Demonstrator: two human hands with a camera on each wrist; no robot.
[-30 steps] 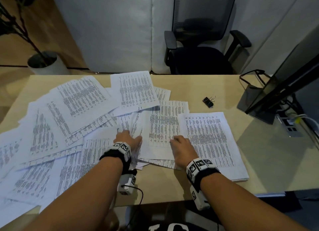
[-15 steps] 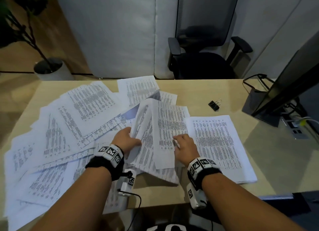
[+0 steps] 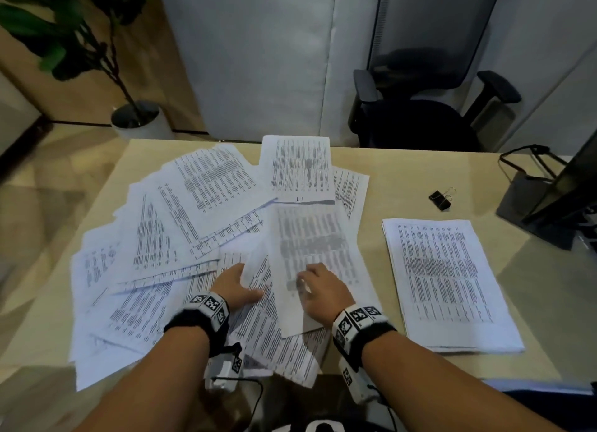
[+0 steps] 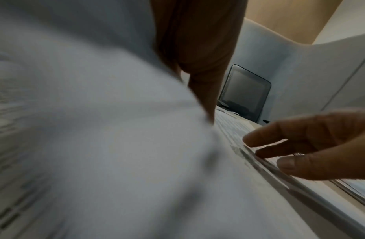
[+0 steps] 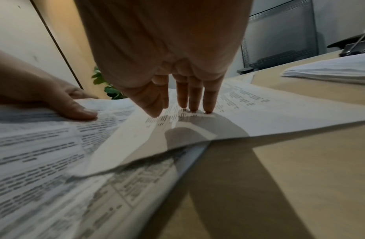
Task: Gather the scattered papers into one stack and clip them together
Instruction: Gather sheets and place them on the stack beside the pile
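Printed papers (image 3: 193,225) lie scattered across the left and middle of the desk. A neat stack (image 3: 449,283) sits apart at the right. My right hand (image 3: 318,286) presses straight fingertips (image 5: 208,103) down on the top sheet (image 3: 310,247) of a loose bundle near the front edge. At that bundle's left edge, my left hand (image 3: 239,286) pinches the sheets, its thumb (image 5: 79,111) on top and its fingers tucked under. The left wrist view is blurred by paper; my right hand (image 4: 300,145) shows there. A black binder clip (image 3: 441,199) lies at the back right, away from both hands.
A monitor base (image 3: 542,218) and cables stand at the desk's right edge. Behind the desk (image 3: 403,173) are a black office chair (image 3: 420,121) and a potted plant (image 3: 135,118). Some sheets overhang the desk's front left edge.
The bundle was lifted and bowed between my hands half a second ago; it now lies flatter under them, apart from the neat stack it had overlapped.
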